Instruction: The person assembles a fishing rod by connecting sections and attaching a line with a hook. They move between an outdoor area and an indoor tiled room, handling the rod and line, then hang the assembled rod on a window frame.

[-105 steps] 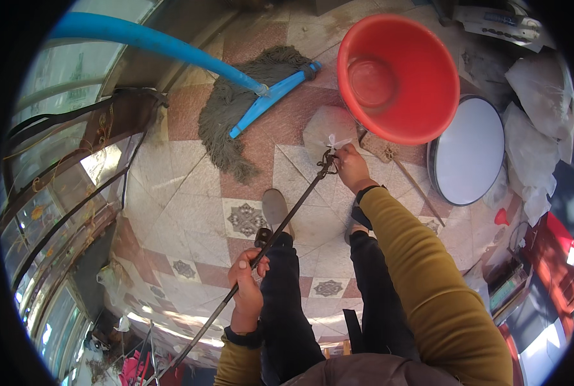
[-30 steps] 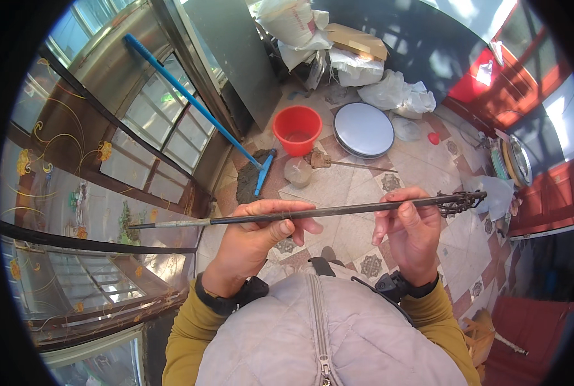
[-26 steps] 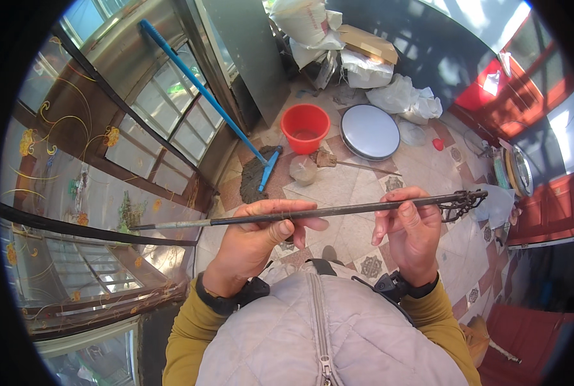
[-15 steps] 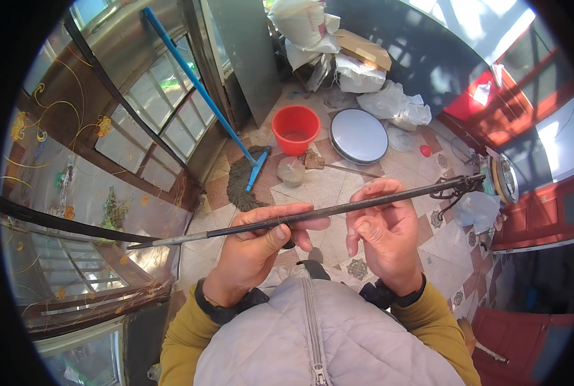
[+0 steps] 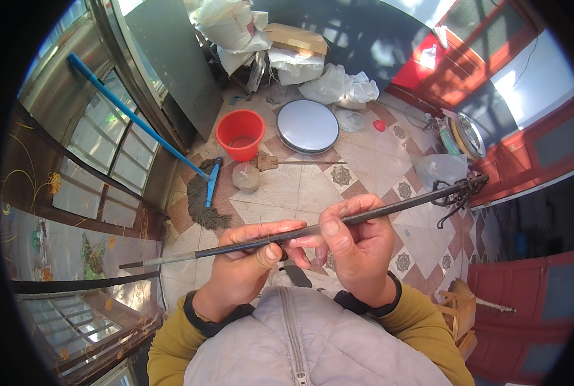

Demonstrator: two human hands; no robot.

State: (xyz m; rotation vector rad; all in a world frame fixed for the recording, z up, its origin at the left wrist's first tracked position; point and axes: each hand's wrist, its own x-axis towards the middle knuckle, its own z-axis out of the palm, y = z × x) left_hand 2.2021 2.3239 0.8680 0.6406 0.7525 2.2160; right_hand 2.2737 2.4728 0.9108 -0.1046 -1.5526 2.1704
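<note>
Long dark rod (image 5: 309, 230) is held across the front of a pale quilted vest (image 5: 235, 341), w/ curled metalwork (image 5: 455, 195) at its R end. By L hand (image 5: 232, 276) it's cradled approx. mid-length between thumb & fingers; by R hand (image 5: 364, 254) it's pinched just beside, nearer the metalwork. For steady handling, grips are prob. best spread wider, R hand toward the metalwork, as that end is likely heavier & may tip. Below, tiled floor (image 5: 280, 206) is seen, pale & brick-red w/ patterned insets. Upper L: blue-handled mop (image 5: 136, 119) is stood by glazing; red bucket (image 5: 240, 153) & white-topped round drum (image 5: 308, 124) are set nearby. White bags (image 5: 341, 87) are piled near grey wall (image 5: 348, 29); red door (image 5: 521, 157) is seen at R.
</note>
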